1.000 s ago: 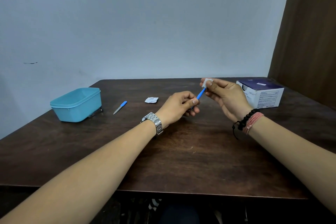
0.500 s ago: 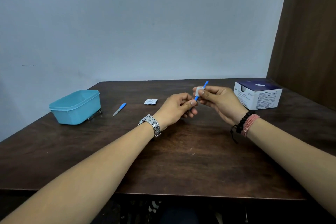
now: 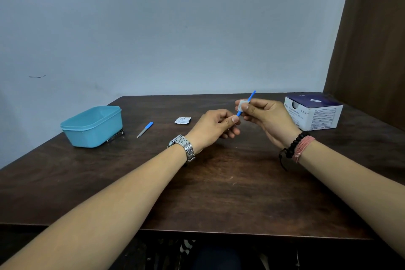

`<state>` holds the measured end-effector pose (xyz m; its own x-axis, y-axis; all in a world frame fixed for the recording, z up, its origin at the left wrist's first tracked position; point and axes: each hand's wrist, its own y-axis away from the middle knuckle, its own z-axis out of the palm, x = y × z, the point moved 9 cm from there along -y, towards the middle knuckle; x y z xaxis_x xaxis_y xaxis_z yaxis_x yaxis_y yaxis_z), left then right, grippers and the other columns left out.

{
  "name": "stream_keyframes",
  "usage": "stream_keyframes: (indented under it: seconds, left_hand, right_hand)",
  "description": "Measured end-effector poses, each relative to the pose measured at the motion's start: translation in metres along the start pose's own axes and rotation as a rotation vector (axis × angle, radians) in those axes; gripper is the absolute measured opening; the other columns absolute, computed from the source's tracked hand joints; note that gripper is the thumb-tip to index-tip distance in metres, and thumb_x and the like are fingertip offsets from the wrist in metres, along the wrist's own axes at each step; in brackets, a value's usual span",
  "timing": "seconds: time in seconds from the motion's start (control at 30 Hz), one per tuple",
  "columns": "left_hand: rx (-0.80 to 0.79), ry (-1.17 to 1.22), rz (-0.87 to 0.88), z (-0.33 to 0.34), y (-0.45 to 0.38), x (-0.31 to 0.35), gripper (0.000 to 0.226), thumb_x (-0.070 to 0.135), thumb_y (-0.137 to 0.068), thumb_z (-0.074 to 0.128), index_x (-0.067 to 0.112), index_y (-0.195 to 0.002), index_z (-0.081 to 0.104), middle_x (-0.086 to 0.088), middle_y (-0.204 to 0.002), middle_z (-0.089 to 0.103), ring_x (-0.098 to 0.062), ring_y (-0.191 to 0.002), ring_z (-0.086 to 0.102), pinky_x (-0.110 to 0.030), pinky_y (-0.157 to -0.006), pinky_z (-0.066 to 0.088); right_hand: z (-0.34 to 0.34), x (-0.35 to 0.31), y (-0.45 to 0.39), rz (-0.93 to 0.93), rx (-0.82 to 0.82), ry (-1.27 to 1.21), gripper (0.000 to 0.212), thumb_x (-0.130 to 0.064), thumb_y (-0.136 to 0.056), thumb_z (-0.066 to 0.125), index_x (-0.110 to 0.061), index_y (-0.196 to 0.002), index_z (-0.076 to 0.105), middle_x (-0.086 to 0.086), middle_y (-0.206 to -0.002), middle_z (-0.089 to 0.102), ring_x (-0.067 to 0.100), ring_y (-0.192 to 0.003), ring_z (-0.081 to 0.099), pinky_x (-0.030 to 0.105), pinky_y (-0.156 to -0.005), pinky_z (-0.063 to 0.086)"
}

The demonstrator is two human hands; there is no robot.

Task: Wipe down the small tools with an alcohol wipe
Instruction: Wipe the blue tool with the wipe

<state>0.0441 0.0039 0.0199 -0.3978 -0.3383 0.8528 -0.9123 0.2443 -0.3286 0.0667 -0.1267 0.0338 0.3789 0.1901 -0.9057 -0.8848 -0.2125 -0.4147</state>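
Observation:
A thin blue tool [image 3: 252,95] slants up to the right above the middle of the dark wooden table [image 3: 197,193]. My left hand [image 3: 213,127] pinches its lower end between thumb and fingers. My right hand [image 3: 265,117] pinches a small white alcohol wipe [image 3: 241,105] folded round the tool's middle, so only the blue tip and a short lower stretch show. A second tool [image 3: 145,129], with a blue handle and a metal blade, lies on the table to the left.
A light blue plastic tub [image 3: 94,126] stands at the left with a metal tool [image 3: 115,136] poking out beside its base. A torn white wipe wrapper [image 3: 183,120] lies behind my left hand. A white and purple box [image 3: 313,114] sits at the right.
My right hand with the wipe slid down the blue tool from its tip toward my left hand, then back up a little, leaving the tip bare. The left hand stayed put.

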Motion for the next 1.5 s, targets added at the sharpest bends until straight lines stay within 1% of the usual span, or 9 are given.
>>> stream_keyframes:
  seconds: [0.13,0.37,0.53,0.63,0.7,0.9,1.0,1.13,1.5]
  left_hand:
    - [-0.016,-0.021,-0.003,0.002,0.000,-0.002,0.020,0.018,-0.100,0.050,0.013,-0.089,0.066,-0.003,-0.077,0.070,-0.007,-0.064,0.062,-0.018,-0.064,0.049]
    - [-0.027,-0.066,0.004,0.003,0.003,0.003,0.022,0.020,-0.100,0.050,0.015,-0.089,0.068,0.000,-0.074,0.070,-0.006,-0.063,0.062,-0.018,-0.063,0.047]
    - [0.113,0.036,-0.013,-0.012,0.001,0.008,0.021,0.036,-0.098,0.051,0.021,-0.109,0.061,0.003,-0.099,0.073,-0.012,-0.079,0.068,-0.031,-0.072,0.054]
    - [0.174,0.112,0.034,-0.021,0.002,0.016,0.028,0.034,-0.097,0.053,0.022,-0.122,0.061,0.007,-0.108,0.071,-0.008,-0.091,0.069,-0.028,-0.076,0.055]
    - [0.148,0.178,0.079,-0.018,0.003,0.021,0.021,0.025,-0.097,0.055,0.020,-0.115,0.066,0.003,-0.107,0.072,-0.010,-0.099,0.068,-0.026,-0.078,0.056]
    - [0.250,0.282,0.100,-0.028,0.005,0.024,0.013,0.017,-0.094,0.060,0.015,-0.092,0.072,0.009,-0.084,0.072,-0.001,-0.083,0.065,-0.028,-0.075,0.052]
    - [0.283,0.295,0.060,-0.034,0.005,0.020,0.012,0.024,-0.094,0.060,0.023,-0.091,0.072,0.018,-0.080,0.070,0.003,-0.078,0.062,-0.022,-0.073,0.048]
    - [0.285,0.327,0.063,-0.034,0.005,0.019,0.013,0.022,-0.094,0.061,0.019,-0.098,0.073,0.018,-0.067,0.061,0.002,-0.067,0.054,-0.020,-0.072,0.049]
    - [0.409,0.385,0.084,-0.049,0.006,0.017,0.003,0.012,-0.089,0.067,0.014,-0.090,0.065,-0.001,-0.080,0.064,-0.008,-0.069,0.062,-0.023,-0.070,0.052]
  right_hand:
    - [-0.011,-0.011,-0.002,-0.028,0.066,-0.113,0.009,-0.011,-0.086,0.064,-0.007,-0.091,0.070,-0.003,-0.098,0.074,0.007,-0.087,0.068,0.019,-0.079,0.053]
    - [0.008,0.000,0.003,0.005,-0.043,0.054,0.012,-0.009,-0.089,0.064,-0.014,-0.095,0.073,0.002,-0.097,0.074,0.009,-0.079,0.065,0.021,-0.077,0.055]
    - [0.002,-0.001,0.002,0.015,-0.017,0.061,0.011,-0.012,-0.089,0.064,-0.014,-0.094,0.073,-0.002,-0.082,0.073,0.007,-0.070,0.060,0.020,-0.069,0.051]
    - [0.018,0.008,0.007,0.064,-0.147,0.222,0.008,-0.011,-0.089,0.065,-0.011,-0.090,0.073,0.003,-0.080,0.072,0.005,-0.067,0.061,0.018,-0.068,0.052]
    - [0.030,0.013,0.011,0.064,-0.224,0.292,0.008,-0.010,-0.088,0.065,-0.006,-0.089,0.073,0.004,-0.080,0.072,0.004,-0.066,0.064,0.017,-0.068,0.053]
    - [0.031,0.009,0.011,0.044,-0.242,0.301,0.007,-0.013,-0.086,0.069,-0.009,-0.087,0.075,0.005,-0.080,0.073,0.010,-0.072,0.063,0.021,-0.070,0.054]
    - [0.035,0.015,0.014,0.081,-0.280,0.311,0.010,-0.014,-0.085,0.070,-0.006,-0.088,0.075,0.006,-0.076,0.070,0.013,-0.072,0.061,0.022,-0.069,0.053]
    - [0.030,0.017,0.013,0.120,-0.255,0.307,0.016,-0.016,-0.084,0.072,-0.002,-0.089,0.075,0.005,-0.074,0.071,0.011,-0.068,0.061,0.024,-0.068,0.053]
    - [0.027,0.015,0.012,0.147,-0.230,0.288,0.019,-0.017,-0.084,0.072,0.001,-0.089,0.073,0.003,-0.070,0.069,0.009,-0.061,0.060,0.020,-0.064,0.054]
